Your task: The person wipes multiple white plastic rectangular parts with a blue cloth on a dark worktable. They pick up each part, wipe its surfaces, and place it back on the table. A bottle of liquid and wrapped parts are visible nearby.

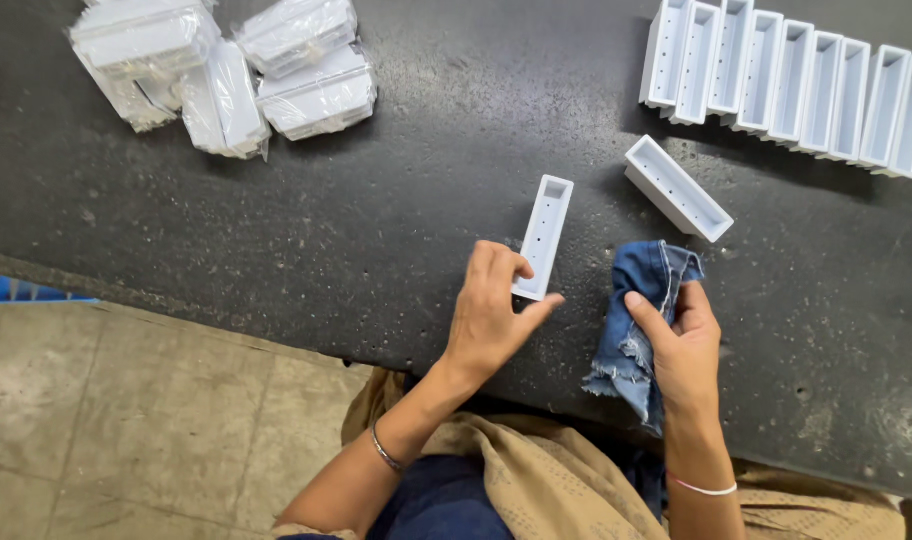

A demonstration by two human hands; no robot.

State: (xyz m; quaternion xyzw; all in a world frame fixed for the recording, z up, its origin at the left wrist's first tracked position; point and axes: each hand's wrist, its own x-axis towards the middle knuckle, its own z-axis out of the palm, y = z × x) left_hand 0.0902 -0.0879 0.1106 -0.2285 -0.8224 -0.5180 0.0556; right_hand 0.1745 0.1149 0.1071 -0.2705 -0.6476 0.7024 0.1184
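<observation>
My left hand pinches the near end of a long white open-topped plastic tray that lies on the dark worktop. A scrap of blue denim cloth is gripped in my right hand, just right of that tray, with its frayed end hanging toward me. A second white tray lies loose on the worktop, just beyond the cloth.
A row of several white trays stands side by side at the far right. Several white parts wrapped in clear plastic bags are piled at the far left. The worktop's near edge runs above a concrete floor.
</observation>
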